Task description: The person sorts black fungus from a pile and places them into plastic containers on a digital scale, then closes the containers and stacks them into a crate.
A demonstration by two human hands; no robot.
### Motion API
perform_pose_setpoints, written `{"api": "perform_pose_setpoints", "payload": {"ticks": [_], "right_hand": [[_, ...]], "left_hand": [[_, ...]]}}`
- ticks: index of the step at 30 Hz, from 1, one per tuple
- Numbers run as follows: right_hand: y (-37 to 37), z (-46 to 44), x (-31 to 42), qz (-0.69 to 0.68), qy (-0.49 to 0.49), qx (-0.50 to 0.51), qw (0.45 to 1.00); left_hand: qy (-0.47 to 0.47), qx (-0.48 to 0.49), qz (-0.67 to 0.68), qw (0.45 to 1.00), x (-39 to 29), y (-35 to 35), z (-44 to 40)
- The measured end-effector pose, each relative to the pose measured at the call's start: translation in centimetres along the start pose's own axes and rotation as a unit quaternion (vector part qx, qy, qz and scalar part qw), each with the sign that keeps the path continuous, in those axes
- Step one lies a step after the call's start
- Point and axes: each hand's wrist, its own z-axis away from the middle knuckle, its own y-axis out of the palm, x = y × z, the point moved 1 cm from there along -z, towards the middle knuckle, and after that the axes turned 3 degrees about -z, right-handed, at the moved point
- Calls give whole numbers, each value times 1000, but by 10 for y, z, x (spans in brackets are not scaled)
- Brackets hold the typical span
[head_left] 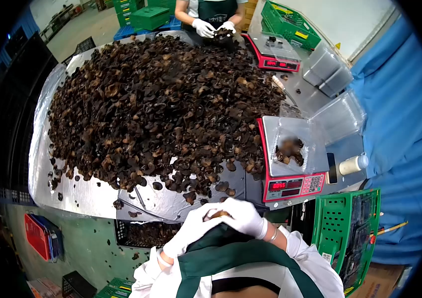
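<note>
My left hand (pixel 195 229) and my right hand (pixel 245 217), both in white gloves, are together in front of my apron at the table's near edge. Their fingers are closed around a brown wood ear mushroom (pixel 219 214), mostly covered by the gloves. A broad heap of dark wood ear mushrooms (pixel 156 109) spreads over the table beyond my hands. To the right, a red scale (pixel 290 185) with a lit display carries a clear plastic tray (pixel 309 151) holding a few mushroom pieces.
Across the table, a person's gloved hands (pixel 204 28) hold mushrooms beside a second red scale (pixel 276 62). Clear plastic containers (pixel 326 67), a phone (pixel 331 168) and a white bottle (pixel 354 164) are on the right. A green crate (pixel 331 218) stands below, near my right side.
</note>
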Motion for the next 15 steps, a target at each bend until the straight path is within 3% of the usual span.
{"api": "perform_pose_setpoints", "payload": {"ticks": [2, 3, 5, 7, 8, 9, 11, 12, 13, 15], "right_hand": [[13, 3, -5, -95, 48, 70, 992], [14, 4, -12, -95, 49, 76, 991], [7, 4, -27, -89, 34, 23, 995], [-2, -3, -44, -107, 115, 9, 987], [-4, -9, -54, -117, 129, 5, 985], [-5, -17, -61, -127, 143, 1, 982], [5, -38, -67, -143, 123, 0, 982], [20, -49, -76, -130, 95, -4, 987], [32, -61, -84, -5, 1, -3, 1000], [51, -83, -77, 101, -38, 7, 994]], "left_hand": [[5, -49, -118, 992, 14, -14, 15], [-47, -65, -35, 996, 26, -22, 27], [-95, -132, -29, 986, 57, -49, 55], [-79, -219, -132, 964, 60, -74, 86], [-113, -243, -214, 939, 69, -86, 100], [-107, -256, -441, 854, 72, -93, 110], [-63, -344, -528, 773, 67, -93, 112], [-35, -361, -492, 791, 68, -92, 105], [-12, -360, -447, 819, 68, -88, 95], [-4, -327, -407, 853, 56, -72, 66]]}}
